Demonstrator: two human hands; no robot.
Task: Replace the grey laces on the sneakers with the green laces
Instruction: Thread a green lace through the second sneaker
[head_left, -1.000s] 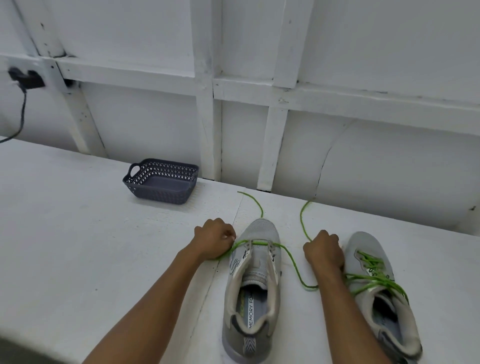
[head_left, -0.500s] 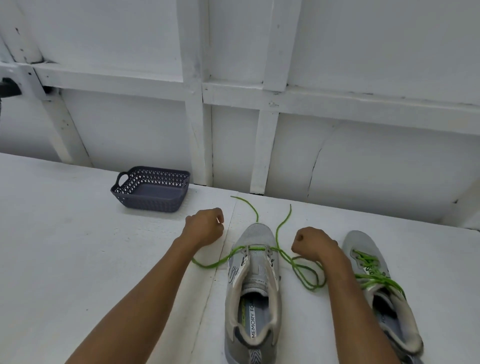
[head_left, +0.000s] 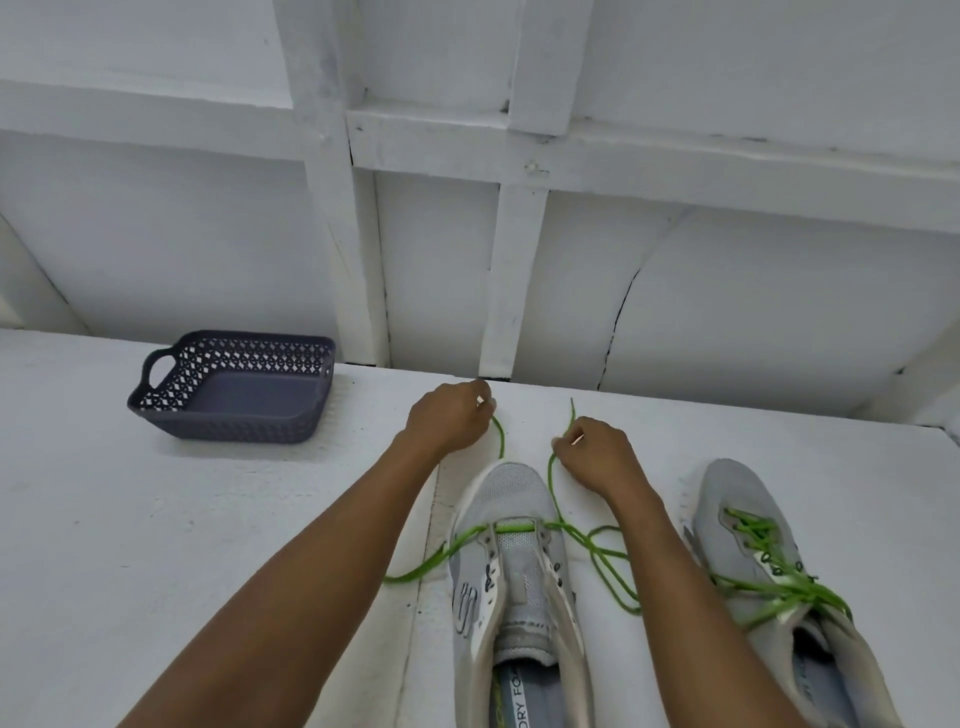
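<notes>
Head view: white bench (head_left: 182, 545) ran to white framed wall (head_left: 753, 301).
Basket (head_left: 234, 395): near back edge, well apart from sneaker (head_left: 514, 493).
Hands: left hand (head_left: 449, 421), right hand (head_left: 597, 457) each pinched green lace (head_left: 553, 488) end.

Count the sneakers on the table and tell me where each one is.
2. The left sneaker lies at bottom centre, a green lace through its front eyelets only. The right sneaker lies beside it at bottom right, laced green. None looks hidden.

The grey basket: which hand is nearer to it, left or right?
Left. The left hand is right of the basket, holding one end of the green lace; the right hand is farther right, beyond the left sneaker toe.
</notes>
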